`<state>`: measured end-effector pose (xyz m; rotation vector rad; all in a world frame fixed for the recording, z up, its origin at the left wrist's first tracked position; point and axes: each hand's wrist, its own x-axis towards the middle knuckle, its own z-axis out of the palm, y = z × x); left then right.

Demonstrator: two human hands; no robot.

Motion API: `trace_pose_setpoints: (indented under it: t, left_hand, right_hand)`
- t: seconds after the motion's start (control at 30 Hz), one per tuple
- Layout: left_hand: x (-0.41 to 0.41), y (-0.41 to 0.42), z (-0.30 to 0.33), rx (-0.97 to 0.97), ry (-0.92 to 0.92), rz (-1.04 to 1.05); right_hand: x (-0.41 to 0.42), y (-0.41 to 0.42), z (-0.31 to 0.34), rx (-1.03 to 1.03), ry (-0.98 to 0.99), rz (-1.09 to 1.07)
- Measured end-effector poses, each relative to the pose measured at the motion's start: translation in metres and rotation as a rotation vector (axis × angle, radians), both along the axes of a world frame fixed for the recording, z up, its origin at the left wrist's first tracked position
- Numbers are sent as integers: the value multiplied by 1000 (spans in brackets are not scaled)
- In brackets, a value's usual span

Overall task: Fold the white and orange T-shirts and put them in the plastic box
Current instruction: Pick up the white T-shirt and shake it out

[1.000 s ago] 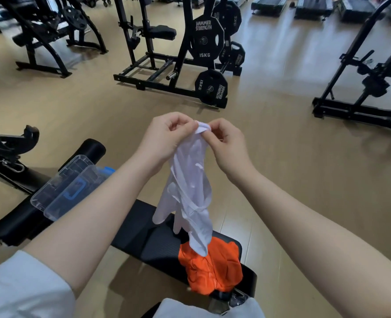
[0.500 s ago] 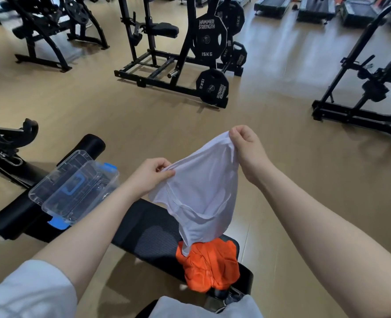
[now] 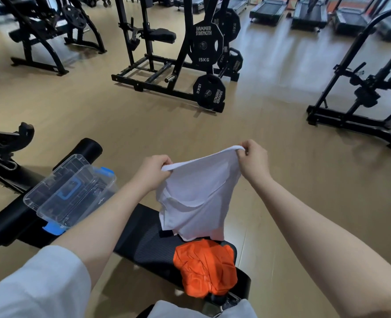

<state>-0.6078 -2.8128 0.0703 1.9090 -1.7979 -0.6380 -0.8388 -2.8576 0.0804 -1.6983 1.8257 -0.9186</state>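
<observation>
Gym machines and weight plates ring a pale wooden floor, where a person works over a black padded counter. Both hands hold the white T-shirt up by one edge: the left hand pinches one end of that edge, the right hand pinches the other, higher and farther out, so the cloth hangs slanted between them. Its lower edge hangs just over the counter, above the orange T-shirt, which lies crumpled at the counter's near end. The clear plastic box, with blue clips, sits farther along the counter to the left, well apart from both garments; whether its lid is off cannot be told.

Folding looks barely begun. The counter is narrow, so a shirt laid flat would likely overhang and could slide to the floor. The dangling cloth could also snag the orange shirt and drag it off the end.
</observation>
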Motion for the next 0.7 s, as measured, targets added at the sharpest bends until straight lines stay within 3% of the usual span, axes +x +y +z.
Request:
trace_pose_setpoints:
  t: [0.07,0.2,0.27,0.37,0.47,0.57,0.7]
  left_hand:
    - [6,2,-9,25,-48,-13]
    - [13,4,-21,-32,-20,168]
    - [10,4,-21,-38,168,274]
    - [4,4,-14,34,625,365]
    - [1,5,-2,139,942,385]
    - [-3,6,14,228,1106,361]
    - [-8,4,38,284,1216,372]
  right_hand:
    - [-3,1,-1,-15,35,-38]
    - [-4,5,-7,23,-47,-95]
    - [1,6,-9,108,-194,-141]
    - [6,10,-6,326,-441,-172]
    - [9,13,-2,333,-515,-128]
    - [17,22,6,331,-539,32]
    - [34,38,17,254,-467,404]
